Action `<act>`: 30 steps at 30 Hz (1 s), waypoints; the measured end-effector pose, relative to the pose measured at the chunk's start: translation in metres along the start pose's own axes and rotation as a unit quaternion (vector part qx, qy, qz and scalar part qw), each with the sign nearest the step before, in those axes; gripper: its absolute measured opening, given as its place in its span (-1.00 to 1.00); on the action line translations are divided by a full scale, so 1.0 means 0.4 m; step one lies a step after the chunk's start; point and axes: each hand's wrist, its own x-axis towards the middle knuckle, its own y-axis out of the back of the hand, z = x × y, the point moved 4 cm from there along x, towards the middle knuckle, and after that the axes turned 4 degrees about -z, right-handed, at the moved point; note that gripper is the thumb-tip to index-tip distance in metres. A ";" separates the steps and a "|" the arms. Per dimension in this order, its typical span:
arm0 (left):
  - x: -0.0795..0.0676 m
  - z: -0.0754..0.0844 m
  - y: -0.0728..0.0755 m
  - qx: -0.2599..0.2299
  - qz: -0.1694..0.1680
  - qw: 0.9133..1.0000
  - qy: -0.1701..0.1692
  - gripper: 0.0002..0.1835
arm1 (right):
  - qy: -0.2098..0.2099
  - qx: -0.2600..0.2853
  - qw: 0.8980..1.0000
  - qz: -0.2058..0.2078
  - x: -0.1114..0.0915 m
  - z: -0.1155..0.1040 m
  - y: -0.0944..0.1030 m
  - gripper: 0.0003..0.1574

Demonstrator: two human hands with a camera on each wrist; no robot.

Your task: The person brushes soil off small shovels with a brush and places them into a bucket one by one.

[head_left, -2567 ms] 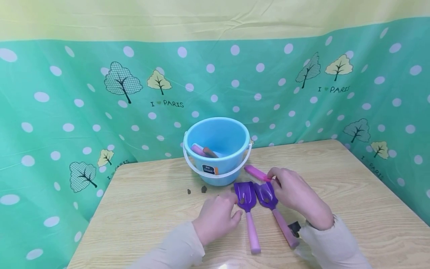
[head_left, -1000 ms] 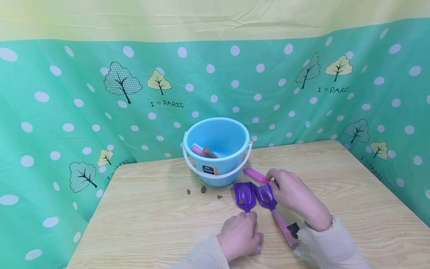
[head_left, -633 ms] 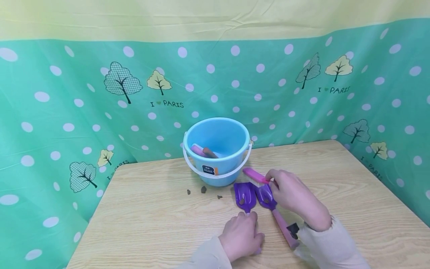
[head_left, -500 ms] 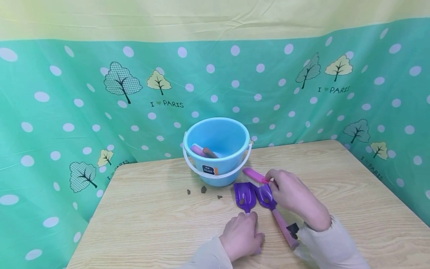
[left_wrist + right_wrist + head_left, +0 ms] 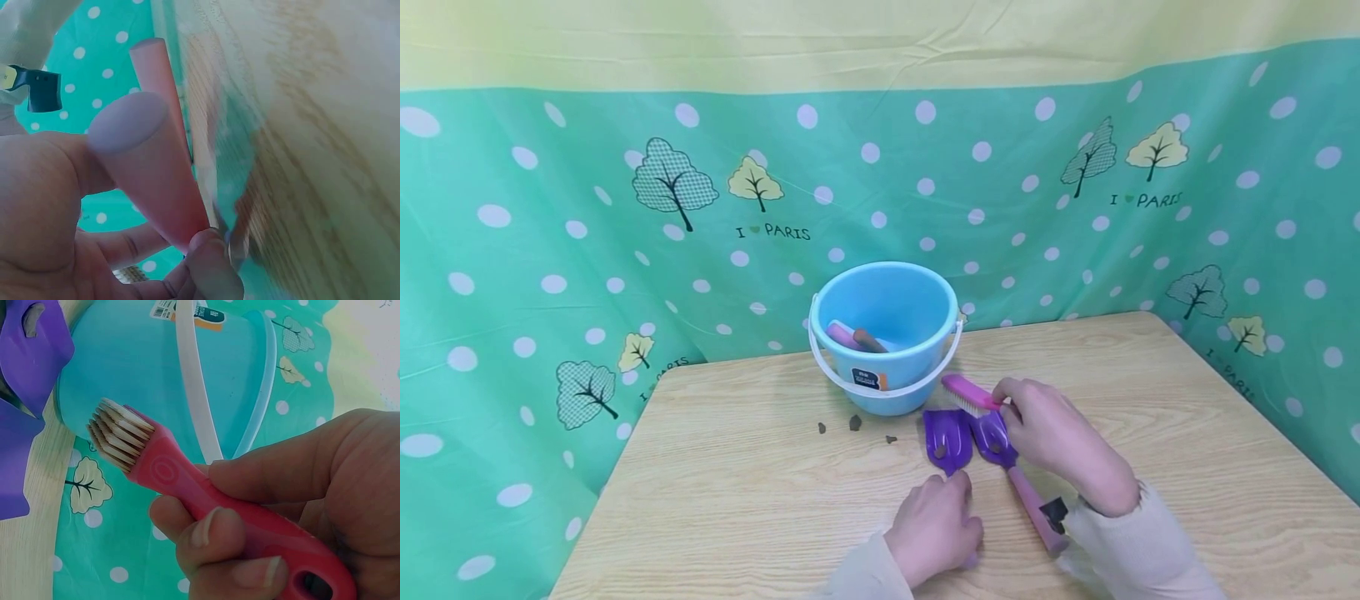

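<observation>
My left hand (image 5: 934, 527) grips the pink handle of a purple toy shovel (image 5: 947, 435), its blade lying toward the bucket with a small brown lump on it. In the left wrist view, the fingers wrap round the handle (image 5: 147, 169) close to the tabletop. My right hand (image 5: 1063, 437) holds a pink brush (image 5: 967, 390) by its handle, between thumb and curled fingers. Pale bristles (image 5: 119, 434) show clearly in the right wrist view. Under the brush lies a second purple shovel (image 5: 994, 437), also bearing a small lump, its pink handle pointing toward the person.
A light blue bucket (image 5: 887, 379) with a white handle stands at the back of the wooden table (image 5: 737, 500). Inside it are a pink-ended thing (image 5: 844, 336) and a brown one (image 5: 868, 341). Several dark crumbs (image 5: 854, 423) lie in front. A polka-dot curtain (image 5: 700, 275) hangs behind.
My left hand has moved right and toward the person, from beside the left shovel's blade to its handle, and taken hold. That shovel has slid slightly nearer. The right hand has hardly moved.
</observation>
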 end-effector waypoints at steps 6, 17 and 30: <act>-0.014 -0.002 0.008 0.017 0.031 0.999 -0.018 -0.82 | 0.006 -0.002 1.000 -0.001 0.000 -0.001 -0.002 -0.78; -0.034 -0.012 0.021 0.001 0.035 0.999 -0.025 -0.76 | -0.004 0.002 1.000 -0.005 0.001 -0.003 -0.005 -0.76; -0.049 -0.034 0.048 -0.028 0.015 0.999 -0.014 -0.79 | 0.005 -0.001 1.000 0.000 0.001 -0.003 -0.005 -0.76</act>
